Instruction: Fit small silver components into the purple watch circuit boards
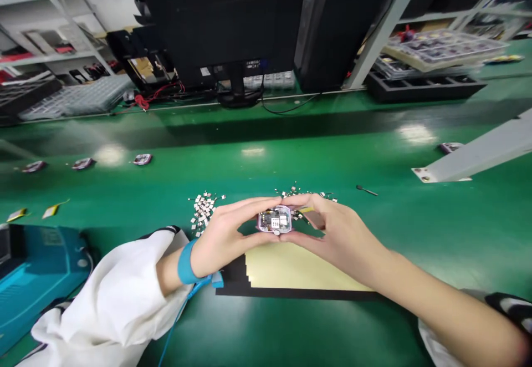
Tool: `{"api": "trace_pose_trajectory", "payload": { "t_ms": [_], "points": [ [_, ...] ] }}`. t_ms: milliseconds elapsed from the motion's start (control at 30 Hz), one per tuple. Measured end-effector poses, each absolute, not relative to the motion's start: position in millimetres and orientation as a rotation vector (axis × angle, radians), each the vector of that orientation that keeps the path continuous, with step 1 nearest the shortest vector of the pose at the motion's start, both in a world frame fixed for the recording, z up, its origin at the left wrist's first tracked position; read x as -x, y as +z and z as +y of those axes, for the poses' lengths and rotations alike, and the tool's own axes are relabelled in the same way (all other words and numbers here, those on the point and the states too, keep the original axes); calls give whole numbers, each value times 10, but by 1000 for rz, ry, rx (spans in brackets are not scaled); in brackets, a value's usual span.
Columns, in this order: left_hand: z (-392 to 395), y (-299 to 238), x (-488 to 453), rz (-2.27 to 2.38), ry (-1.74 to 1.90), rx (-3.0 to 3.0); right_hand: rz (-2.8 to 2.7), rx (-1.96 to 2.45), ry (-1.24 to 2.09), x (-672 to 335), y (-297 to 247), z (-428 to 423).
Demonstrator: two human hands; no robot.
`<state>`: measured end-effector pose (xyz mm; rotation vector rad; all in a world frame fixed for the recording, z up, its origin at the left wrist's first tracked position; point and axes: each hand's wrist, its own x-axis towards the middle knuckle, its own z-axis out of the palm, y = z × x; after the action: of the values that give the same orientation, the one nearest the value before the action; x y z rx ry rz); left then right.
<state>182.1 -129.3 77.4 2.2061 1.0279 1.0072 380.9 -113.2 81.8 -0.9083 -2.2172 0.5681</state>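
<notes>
Between both hands is a small smartwatch body (275, 220), pale purple at the rim, its circuit board showing on the open face. My left hand (228, 225) grips its left side with fingers above and thumb below. On the opposite side, my right hand (332, 223) pinches it in the same way. Under the hands lies a pale yellow sheet (299, 267) on a black mat (236, 284). A heap of small metallic parts with short leads (203, 210) sits left of the hands, and another heap (294, 191) lies just behind them, partly hidden.
More watch bodies (142, 159) stand in a row at the left, one (451, 147) at the far right by a slanted white post (486, 148). A small dark tool (366, 190) lies right. Yellow battery-like pieces (50, 210) and a teal machine (45, 278) are left. A monitor (233, 23) stands behind.
</notes>
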Motion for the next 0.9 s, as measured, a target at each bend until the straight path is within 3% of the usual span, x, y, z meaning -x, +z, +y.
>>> {"api": "trace_pose_trajectory", "payload": {
  "t_ms": [367, 900],
  "points": [
    [-1469, 1036, -1795, 939, 1079, -2121, -1403, 596, 1570, -3917, 1162, -1274],
    [-1539, 1106, -1729, 796, 1071, -2252, -2005, 630, 1073, -3856, 1234, -1392]
  ]
}}
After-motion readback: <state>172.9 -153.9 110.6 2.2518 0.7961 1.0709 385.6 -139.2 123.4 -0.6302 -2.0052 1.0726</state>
